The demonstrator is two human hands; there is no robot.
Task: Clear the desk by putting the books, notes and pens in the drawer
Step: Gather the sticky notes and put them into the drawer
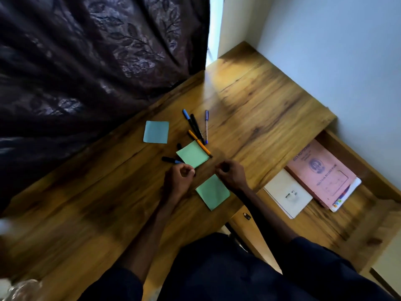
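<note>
1. Blue note [156, 132]: one. It lies flat on the bench [260, 101], beyond and to the left of the left hand, well apart from it.
2. Pens: six counted, one of them doubtful.
   - A short dark pen [171, 160] lies crosswise just beyond the left hand.
   - A dark stub [179, 146] shows at the far left edge of the upper green note. The rest of it is hidden.
   - Four more fan out beyond both hands: a blue-capped pen [188, 121], a black pen [196, 127], an orange pen [199, 142] and a clear blue pen [206, 127].
   - Their long axes run away from the person. The orange pen's near end crosses the note's right edge.
3. Left hand [180, 174]: the fingers are curled, at or just short of the near corner of the upper green note [192, 156]. Whether it pinches anything cannot be told.
4. Green notes: two. The lower green note [212, 191] lies between the two wrists, its far corner by the right hand.
5. Right hand [231, 173]: the fingers are curled. There is a dark patch within them, but whether the hand grips anything cannot be told.
6. Drawer [366, 168]: open, to the right of the right hand and below the bench top, so the right hand is judged the nearer carrier.
   - It holds a white book [288, 192] and a pink book [321, 170].
   - The edge of a third shows under the pink one.
</note>
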